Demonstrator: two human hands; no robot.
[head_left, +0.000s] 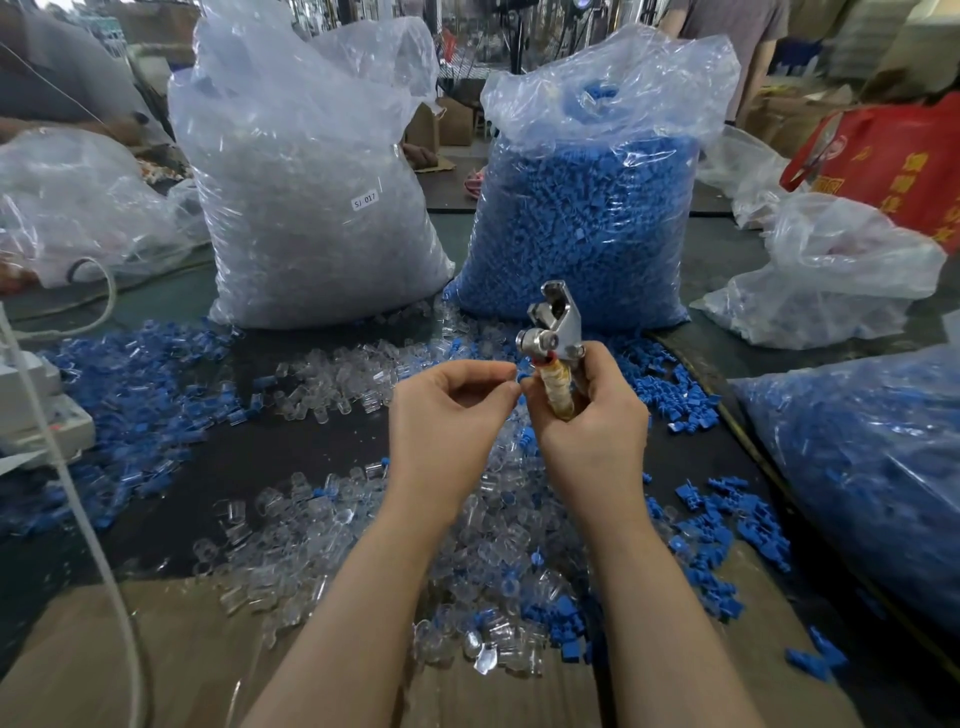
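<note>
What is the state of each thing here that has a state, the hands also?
metal tool: upright, held off the table.
right hand: grips the metal tool's handle.
left hand: fingers curled, tips at the handle; whether it holds a part is hidden.
clear-parts bag: standing, top not tied.
blue-parts bag: standing, top open.

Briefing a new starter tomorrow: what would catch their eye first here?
Two tall bags at the back: the left bag holds clear pieces, the right bag blue ones. At centre the right hand grips a metal hand tool upright, the left hand curled beside it, over loose pieces strewn on the table.
</note>
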